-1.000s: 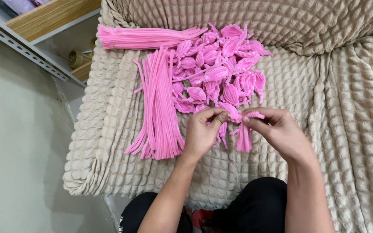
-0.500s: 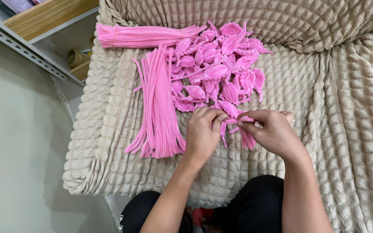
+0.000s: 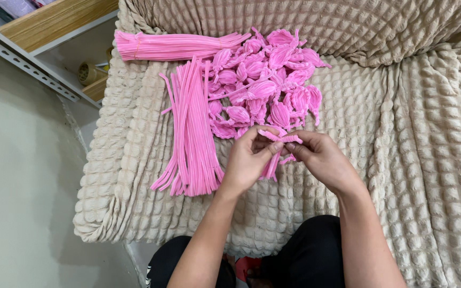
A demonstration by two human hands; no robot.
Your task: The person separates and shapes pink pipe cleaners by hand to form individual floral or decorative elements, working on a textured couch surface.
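Observation:
My left hand (image 3: 249,160) and my right hand (image 3: 321,160) meet over a beige quilted cushion and both pinch a folded pink pipe cleaner piece (image 3: 281,137), whose loose ends hang down between the palms. Just beyond the fingers lies a pile of twisted pink pipe cleaner petals (image 3: 265,85). To the left of my left hand a loose bundle of straight pink pipe cleaners (image 3: 190,133) lies lengthwise. A tied bundle of pink pipe cleaners (image 3: 172,47) lies crosswise at the back.
The beige bubble-textured cushion (image 3: 401,149) covers the seat and its backrest (image 3: 316,16). A wooden shelf on a metal rail (image 3: 49,32) stands at the upper left, with a tape roll (image 3: 87,73) under it. My dark-trousered knees (image 3: 305,256) show at the bottom.
Both hands have drawn closer together and lifted slightly toward the petal pile, bending the pink piece between the fingertips. The bundles and the pile have stayed in place.

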